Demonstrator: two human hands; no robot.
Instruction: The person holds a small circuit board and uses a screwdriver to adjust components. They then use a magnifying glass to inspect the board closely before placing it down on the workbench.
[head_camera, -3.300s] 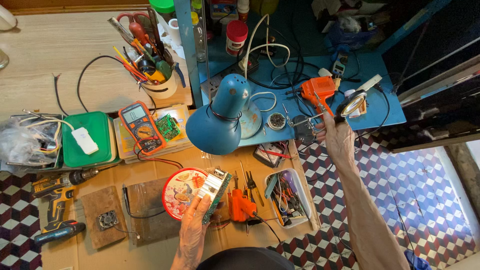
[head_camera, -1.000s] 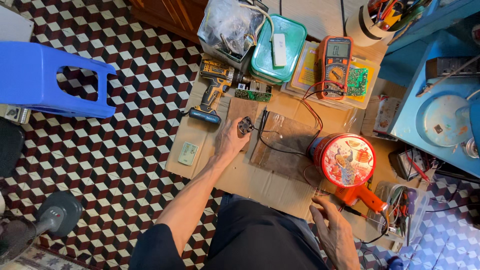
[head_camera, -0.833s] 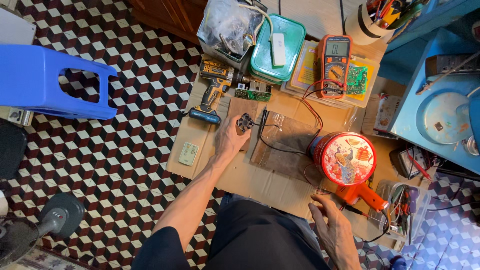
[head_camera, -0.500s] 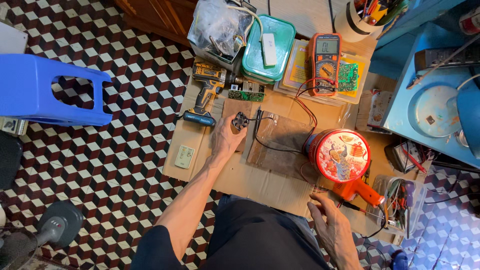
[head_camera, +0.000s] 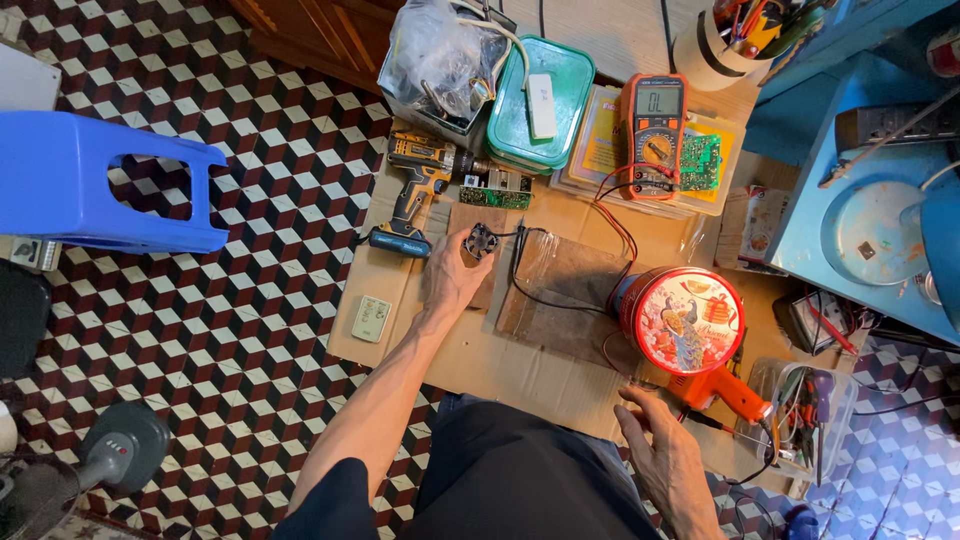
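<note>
Unmoved: left hand (head_camera: 452, 283) grips one small fan (head_camera: 481, 241) | right hand (head_camera: 668, 463) open, empty | one red tin (head_camera: 682, 319)

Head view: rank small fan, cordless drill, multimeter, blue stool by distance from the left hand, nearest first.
From the left hand:
1. Small fan, at its fingertips.
2. Cordless drill, just up-left on the cardboard.
3. Multimeter, up-right.
4. Blue stool, far left on the tiled floor.

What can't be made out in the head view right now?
- Small black fan: partly covered by the left hand; whether it is gripped or only touched is unclear.
- Right hand: wrist cut off by the bottom edge.
- Plastic bag: contents blurred by the film.
- Multimeter: dial setting too small.
</note>
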